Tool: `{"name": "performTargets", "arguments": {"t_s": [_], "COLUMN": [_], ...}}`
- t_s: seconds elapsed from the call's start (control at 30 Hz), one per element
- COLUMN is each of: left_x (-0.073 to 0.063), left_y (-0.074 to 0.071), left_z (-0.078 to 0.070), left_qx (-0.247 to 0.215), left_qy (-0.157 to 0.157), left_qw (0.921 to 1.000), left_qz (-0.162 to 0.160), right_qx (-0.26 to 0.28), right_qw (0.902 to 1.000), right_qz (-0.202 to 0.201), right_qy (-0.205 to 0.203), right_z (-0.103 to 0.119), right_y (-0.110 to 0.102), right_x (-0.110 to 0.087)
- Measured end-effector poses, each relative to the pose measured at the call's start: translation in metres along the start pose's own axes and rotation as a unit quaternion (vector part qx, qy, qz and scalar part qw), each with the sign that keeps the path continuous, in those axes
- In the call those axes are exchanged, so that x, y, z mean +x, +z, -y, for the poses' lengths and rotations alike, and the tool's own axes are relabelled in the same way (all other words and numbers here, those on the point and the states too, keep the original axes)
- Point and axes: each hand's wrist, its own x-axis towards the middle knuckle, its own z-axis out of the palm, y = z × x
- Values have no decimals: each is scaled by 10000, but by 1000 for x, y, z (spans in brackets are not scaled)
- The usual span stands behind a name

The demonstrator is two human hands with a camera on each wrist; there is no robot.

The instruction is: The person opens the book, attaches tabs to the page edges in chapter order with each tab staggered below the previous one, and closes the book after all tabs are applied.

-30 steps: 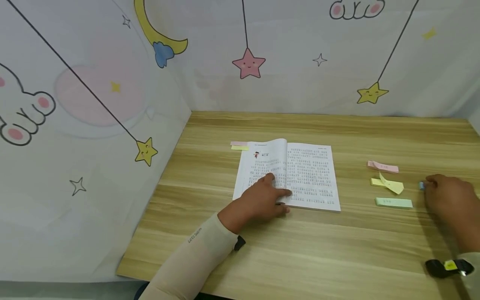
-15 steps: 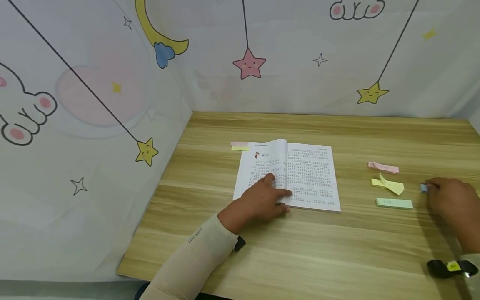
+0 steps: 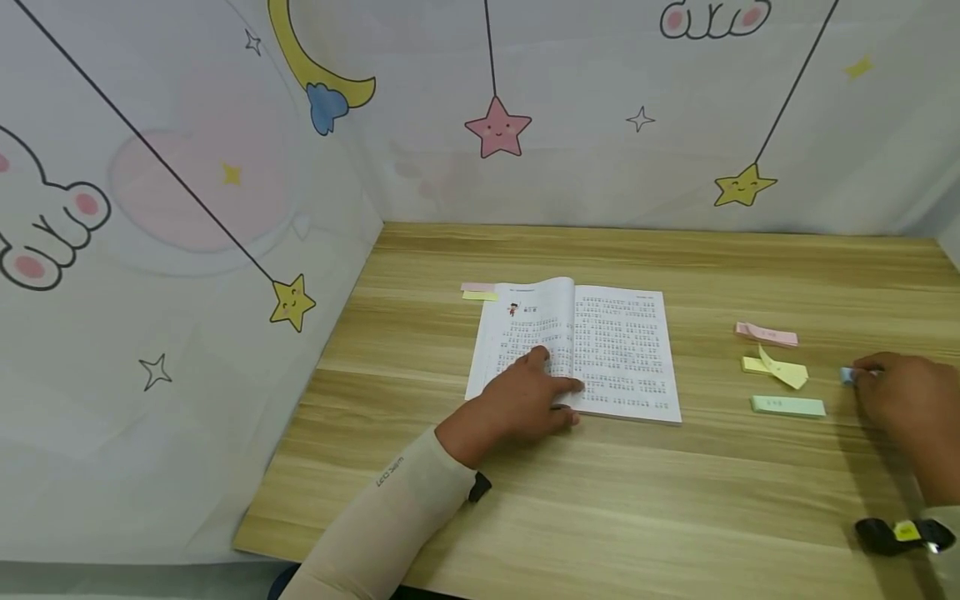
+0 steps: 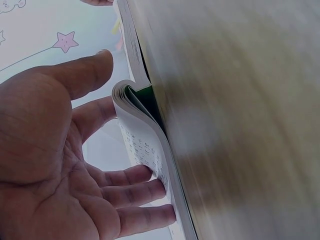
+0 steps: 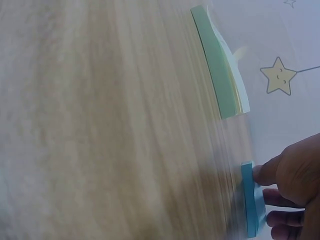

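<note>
Head view shows my left hand on the open book, fingers spread. Over on the right, my right hand pinches the blue pad on the wood table. Left of it lie pink, yellow and green pads.

Soft, diffuse light, rather muted; a blurry-edged shadow lies under the bare right hand on the tan, wood-grained counter. Both wrist views are hazy, the nearest grain out of focus.
</note>
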Motion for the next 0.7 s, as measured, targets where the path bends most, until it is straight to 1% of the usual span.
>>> {"name": "performTargets", "arguments": {"t_s": [0.17, 0.4, 0.5, 0.63, 0.7], "left_x": [0, 0, 0, 0, 0], "left_y": [0, 0, 0, 0, 0], "left_z": [0, 0, 0, 0, 0], "left_qx": [21, 1, 5, 6, -5], "left_qy": [6, -9, -18, -22, -21], "left_qw": [10000, 10000, 10000, 10000, 10000], "left_qz": [5, 3, 16, 21, 14], "right_qx": [-79, 30, 111, 221, 189], "right_qw": [9999, 9994, 9996, 9997, 9998], "right_qz": [53, -315, -246, -8, -8], "right_qy": [138, 125, 115, 131, 111], "right_z": [1, 4, 6, 4, 3], "right_y": [-1, -2, -3, -3, -2], "right_x": [-2, -4, -5, -3, -3]}}
